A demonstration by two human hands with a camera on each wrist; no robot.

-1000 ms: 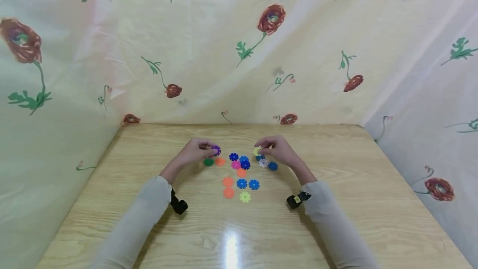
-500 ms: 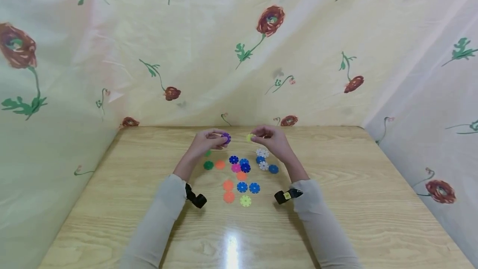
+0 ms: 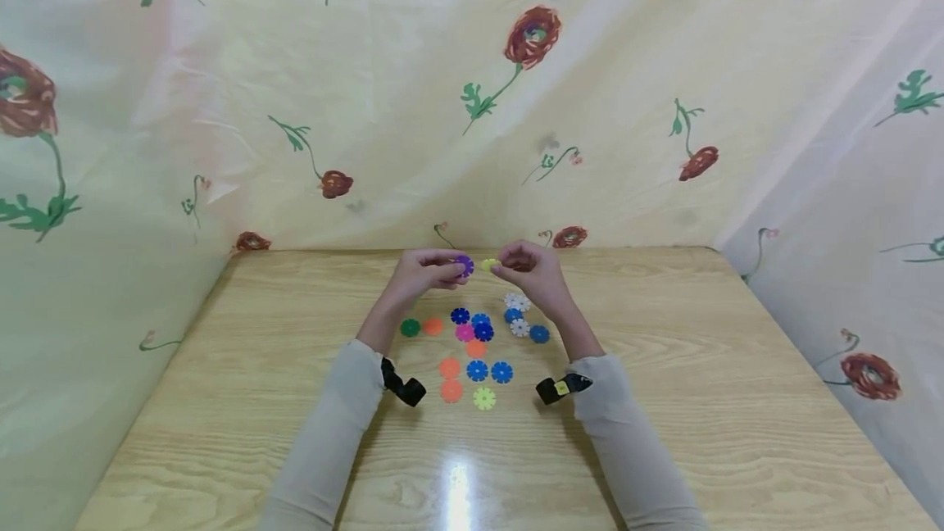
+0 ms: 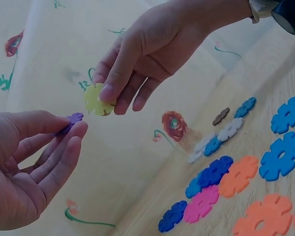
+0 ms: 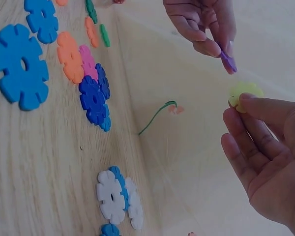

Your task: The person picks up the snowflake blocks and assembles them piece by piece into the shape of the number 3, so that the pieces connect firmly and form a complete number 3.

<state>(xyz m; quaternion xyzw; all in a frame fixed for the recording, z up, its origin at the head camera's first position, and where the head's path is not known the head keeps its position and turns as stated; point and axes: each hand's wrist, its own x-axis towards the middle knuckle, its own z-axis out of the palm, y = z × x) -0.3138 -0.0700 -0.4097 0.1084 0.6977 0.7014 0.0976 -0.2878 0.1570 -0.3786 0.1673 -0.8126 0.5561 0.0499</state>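
My left hand (image 3: 420,273) pinches a purple notched disc (image 3: 464,265) between thumb and fingers, above the far part of the table. Facing it, my right hand (image 3: 536,275) pinches a yellow notched disc (image 3: 489,265) by its edge. A small gap separates the two discs. In the left wrist view the yellow disc (image 4: 98,100) shows its flat face, while the purple disc (image 4: 70,123) is seen nearly edge-on. The right wrist view shows the purple disc (image 5: 228,62) just beyond the yellow disc (image 5: 245,96).
Below the hands, loose notched discs lie on the wooden table (image 3: 664,400): a pink disc (image 3: 465,333), a green disc (image 3: 410,327), a near yellow disc (image 3: 484,398), a white disc (image 3: 519,327), several blue and orange ones. Some overlap. A floral cloth (image 3: 413,105) hangs behind.
Both hands have lifted away from the table discs and come towards each other, carrying the purple and yellow discs close together. White discs formerly covered by the right hand now show.
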